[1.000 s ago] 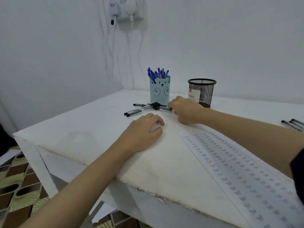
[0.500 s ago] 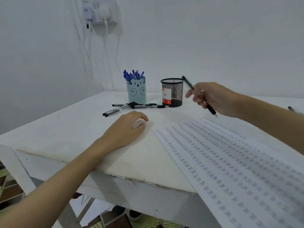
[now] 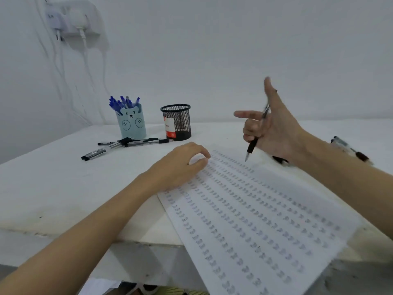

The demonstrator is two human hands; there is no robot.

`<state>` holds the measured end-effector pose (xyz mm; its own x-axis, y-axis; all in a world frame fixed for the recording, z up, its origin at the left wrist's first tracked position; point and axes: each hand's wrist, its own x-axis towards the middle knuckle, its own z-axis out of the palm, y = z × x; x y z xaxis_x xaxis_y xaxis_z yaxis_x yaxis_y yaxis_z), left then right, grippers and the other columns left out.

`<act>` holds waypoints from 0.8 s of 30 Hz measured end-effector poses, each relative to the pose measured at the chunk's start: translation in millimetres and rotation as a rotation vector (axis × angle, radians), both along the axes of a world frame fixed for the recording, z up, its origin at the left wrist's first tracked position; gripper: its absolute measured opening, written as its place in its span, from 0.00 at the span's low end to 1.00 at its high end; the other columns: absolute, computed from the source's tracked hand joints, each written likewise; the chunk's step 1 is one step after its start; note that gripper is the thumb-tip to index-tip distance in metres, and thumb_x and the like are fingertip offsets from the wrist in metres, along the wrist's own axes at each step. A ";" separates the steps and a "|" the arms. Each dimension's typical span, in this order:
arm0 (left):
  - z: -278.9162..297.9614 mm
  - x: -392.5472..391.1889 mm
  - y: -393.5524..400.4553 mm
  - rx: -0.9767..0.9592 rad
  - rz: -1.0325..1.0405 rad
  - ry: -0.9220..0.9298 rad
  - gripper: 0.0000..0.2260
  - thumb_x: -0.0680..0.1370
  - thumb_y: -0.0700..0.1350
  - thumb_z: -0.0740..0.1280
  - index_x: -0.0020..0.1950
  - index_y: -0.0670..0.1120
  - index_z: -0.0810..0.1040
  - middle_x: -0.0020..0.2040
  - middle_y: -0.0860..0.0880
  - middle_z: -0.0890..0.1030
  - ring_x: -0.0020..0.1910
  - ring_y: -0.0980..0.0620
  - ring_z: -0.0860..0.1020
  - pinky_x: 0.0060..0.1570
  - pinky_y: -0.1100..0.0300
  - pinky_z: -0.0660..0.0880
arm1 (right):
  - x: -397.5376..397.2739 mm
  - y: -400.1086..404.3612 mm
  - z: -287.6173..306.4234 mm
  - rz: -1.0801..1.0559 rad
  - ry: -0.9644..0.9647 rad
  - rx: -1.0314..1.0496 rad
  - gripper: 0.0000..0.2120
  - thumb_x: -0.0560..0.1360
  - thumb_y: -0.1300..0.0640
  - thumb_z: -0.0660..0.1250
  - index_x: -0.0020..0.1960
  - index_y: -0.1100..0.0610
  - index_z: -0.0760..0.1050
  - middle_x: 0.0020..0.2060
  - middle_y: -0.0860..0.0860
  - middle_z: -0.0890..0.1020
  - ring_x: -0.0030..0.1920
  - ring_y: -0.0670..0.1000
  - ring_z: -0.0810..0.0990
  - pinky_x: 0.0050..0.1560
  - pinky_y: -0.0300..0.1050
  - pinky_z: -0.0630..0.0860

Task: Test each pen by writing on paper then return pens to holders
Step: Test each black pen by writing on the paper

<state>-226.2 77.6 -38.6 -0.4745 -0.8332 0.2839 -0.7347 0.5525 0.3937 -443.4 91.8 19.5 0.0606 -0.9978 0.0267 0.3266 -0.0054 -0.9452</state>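
My right hand (image 3: 270, 128) is raised above the paper (image 3: 255, 220) and holds a black pen (image 3: 253, 145) between its curled fingers, tip pointing down, thumb and forefinger stretched out. My left hand (image 3: 182, 162) rests with curled fingers on the paper's top left corner. The sheet is covered with rows of small written marks. A blue bear pen holder (image 3: 131, 124) holds several blue pens. Beside it stands a black mesh holder (image 3: 177, 122). Several black pens (image 3: 127, 143) lie on the white table (image 3: 53, 184) before the holders.
More pens (image 3: 348, 149) lie at the table's right, behind my right forearm. A wall socket with plugs and hanging cables (image 3: 72, 24) is at the upper left. The table's front edge runs below my left forearm.
My right hand picked a black pen from the pile, lifted it and carried it right, over the paper. The pen now points more steeply down. My view shifted right.
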 end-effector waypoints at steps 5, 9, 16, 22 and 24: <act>0.0 -20.0 -17.5 0.026 -0.017 -0.059 0.11 0.80 0.53 0.58 0.61 0.55 0.73 0.62 0.57 0.72 0.60 0.58 0.70 0.62 0.57 0.68 | -12.1 -11.5 -14.2 0.066 0.215 0.002 0.24 0.79 0.50 0.51 0.46 0.67 0.79 0.33 0.60 0.80 0.30 0.53 0.73 0.37 0.42 0.70; -0.7 -35.1 -33.6 0.070 -0.010 -0.133 0.17 0.80 0.54 0.56 0.68 0.51 0.69 0.68 0.54 0.68 0.67 0.54 0.67 0.66 0.57 0.64 | -24.6 -9.9 -27.0 0.118 0.538 0.030 0.39 0.79 0.35 0.45 0.44 0.66 0.81 0.35 0.63 0.82 0.31 0.56 0.77 0.39 0.46 0.73; -12.7 -44.9 -38.7 0.056 -0.042 -0.047 0.16 0.81 0.52 0.58 0.68 0.52 0.70 0.68 0.52 0.69 0.66 0.54 0.67 0.67 0.53 0.63 | -22.5 -9.0 -45.0 -0.168 0.551 -0.172 0.19 0.76 0.55 0.67 0.29 0.59 0.69 0.24 0.53 0.69 0.23 0.49 0.64 0.24 0.37 0.61; -15.8 -43.3 -38.8 0.037 -0.034 -0.018 0.16 0.80 0.51 0.59 0.67 0.52 0.71 0.67 0.53 0.70 0.65 0.56 0.68 0.65 0.57 0.63 | -13.5 -4.1 -56.6 -0.139 0.798 -0.308 0.19 0.75 0.60 0.66 0.26 0.63 0.73 0.17 0.52 0.73 0.17 0.47 0.67 0.19 0.35 0.64; -16.3 -43.6 -38.8 0.029 -0.030 -0.028 0.16 0.80 0.51 0.58 0.67 0.53 0.70 0.68 0.54 0.70 0.65 0.56 0.67 0.64 0.58 0.62 | -13.2 -7.5 -59.5 -0.197 0.850 -0.330 0.18 0.70 0.67 0.66 0.23 0.61 0.67 0.18 0.54 0.72 0.17 0.46 0.69 0.19 0.34 0.64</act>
<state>-269.8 38.8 -54.8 -0.5069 -0.8262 0.2458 -0.7288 0.5630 0.3896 -456.6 84.3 -40.0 0.0206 -0.9420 0.3350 -0.5097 -0.2982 -0.8070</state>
